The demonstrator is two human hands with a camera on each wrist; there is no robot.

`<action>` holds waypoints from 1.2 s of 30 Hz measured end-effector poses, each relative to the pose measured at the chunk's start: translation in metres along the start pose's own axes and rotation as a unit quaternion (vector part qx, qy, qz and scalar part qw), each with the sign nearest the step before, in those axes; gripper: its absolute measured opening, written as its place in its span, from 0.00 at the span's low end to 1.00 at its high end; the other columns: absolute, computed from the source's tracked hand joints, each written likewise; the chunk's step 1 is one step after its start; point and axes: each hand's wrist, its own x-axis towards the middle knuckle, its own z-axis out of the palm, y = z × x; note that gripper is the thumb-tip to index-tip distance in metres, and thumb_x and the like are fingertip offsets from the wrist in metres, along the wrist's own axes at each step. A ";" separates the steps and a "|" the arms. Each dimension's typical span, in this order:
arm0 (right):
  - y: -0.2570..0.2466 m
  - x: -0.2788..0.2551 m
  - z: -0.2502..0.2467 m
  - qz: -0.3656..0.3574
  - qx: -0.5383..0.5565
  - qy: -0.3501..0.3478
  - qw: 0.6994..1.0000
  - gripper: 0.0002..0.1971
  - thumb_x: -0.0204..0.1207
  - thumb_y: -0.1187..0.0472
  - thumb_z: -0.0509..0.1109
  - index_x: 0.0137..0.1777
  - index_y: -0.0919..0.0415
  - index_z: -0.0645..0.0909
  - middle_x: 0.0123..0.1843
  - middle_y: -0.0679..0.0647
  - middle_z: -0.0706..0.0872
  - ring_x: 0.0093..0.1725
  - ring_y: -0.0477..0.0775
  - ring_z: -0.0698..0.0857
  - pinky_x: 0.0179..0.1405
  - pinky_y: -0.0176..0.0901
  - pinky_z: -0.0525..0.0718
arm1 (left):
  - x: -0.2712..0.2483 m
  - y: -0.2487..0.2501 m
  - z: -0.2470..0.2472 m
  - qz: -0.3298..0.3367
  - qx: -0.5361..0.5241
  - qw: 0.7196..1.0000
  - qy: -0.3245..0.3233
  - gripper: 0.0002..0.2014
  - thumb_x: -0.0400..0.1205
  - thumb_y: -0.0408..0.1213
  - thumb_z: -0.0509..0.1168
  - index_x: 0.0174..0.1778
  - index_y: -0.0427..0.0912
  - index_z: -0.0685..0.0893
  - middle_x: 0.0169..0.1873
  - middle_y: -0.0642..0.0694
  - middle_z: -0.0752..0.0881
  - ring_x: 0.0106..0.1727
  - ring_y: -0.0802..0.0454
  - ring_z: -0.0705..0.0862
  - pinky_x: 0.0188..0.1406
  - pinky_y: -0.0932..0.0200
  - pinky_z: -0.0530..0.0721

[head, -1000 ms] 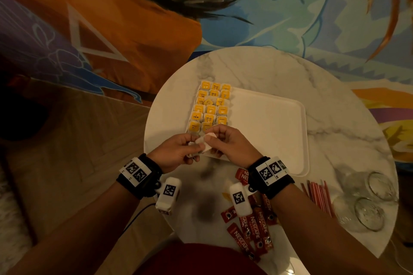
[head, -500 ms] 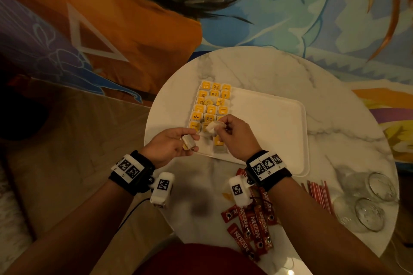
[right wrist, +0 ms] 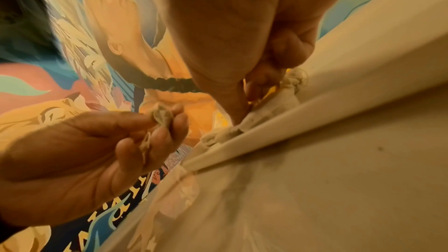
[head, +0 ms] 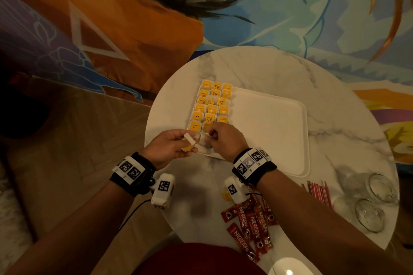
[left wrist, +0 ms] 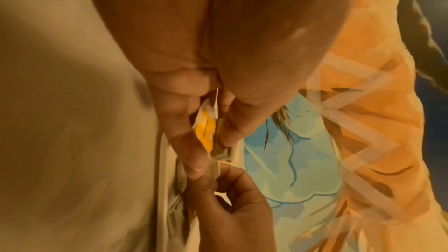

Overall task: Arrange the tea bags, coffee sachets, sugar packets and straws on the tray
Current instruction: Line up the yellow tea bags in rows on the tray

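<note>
Yellow-tagged tea bags (head: 212, 105) lie in rows along the left side of the white tray (head: 272, 131). My left hand (head: 190, 142) hovers at the tray's near left corner and pinches a few tea bags (left wrist: 206, 129) between thumb and fingers. My right hand (head: 211, 136), fingers curled, pinches one tea bag (right wrist: 283, 97) down at the tray's rim (right wrist: 315, 106), just below the last row. Red coffee sachets (head: 250, 225) are strewn on the table near me. Red straws (head: 317, 194) lie to the right of the tray. No sugar packets show.
Two clear glasses (head: 380, 187) (head: 368, 216) lie at the right edge of the round marble table (head: 257, 67). A yellow scrap (head: 224, 195) sits by my right wrist. A painted wall rises behind; wooden floor lies to the left.
My right hand took a tea bag from the left hand, went out over the tray's rows, then drew back to the near left corner. The left hand stayed put, holding its tea bags.
</note>
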 end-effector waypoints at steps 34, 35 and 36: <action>-0.012 -0.024 -0.004 0.008 0.357 -0.008 0.934 0.05 0.81 0.61 0.73 0.51 0.61 0.83 0.37 0.57 0.89 0.30 0.53 0.86 0.34 0.51 0.88 | -0.004 -0.002 0.015 0.019 0.218 0.975 -0.042 0.10 0.83 0.42 0.72 0.58 0.44 0.88 0.49 0.43 0.92 0.41 0.51 0.89 0.39 0.59 0.85; -0.010 -0.023 -0.003 0.007 0.350 -0.007 0.937 0.04 0.80 0.60 0.73 0.51 0.59 0.84 0.38 0.57 0.90 0.31 0.53 0.87 0.36 0.53 0.88 | -0.004 -0.001 0.015 0.034 0.230 0.972 -0.035 0.10 0.83 0.43 0.72 0.58 0.46 0.88 0.48 0.44 0.92 0.41 0.52 0.89 0.39 0.59 0.85; -0.010 -0.022 -0.001 0.007 0.345 -0.007 0.938 0.04 0.80 0.60 0.73 0.51 0.58 0.84 0.39 0.57 0.90 0.32 0.52 0.86 0.37 0.54 0.88 | -0.003 0.000 0.014 0.050 0.242 0.969 -0.024 0.10 0.83 0.42 0.72 0.58 0.47 0.88 0.46 0.44 0.92 0.40 0.52 0.89 0.38 0.60 0.85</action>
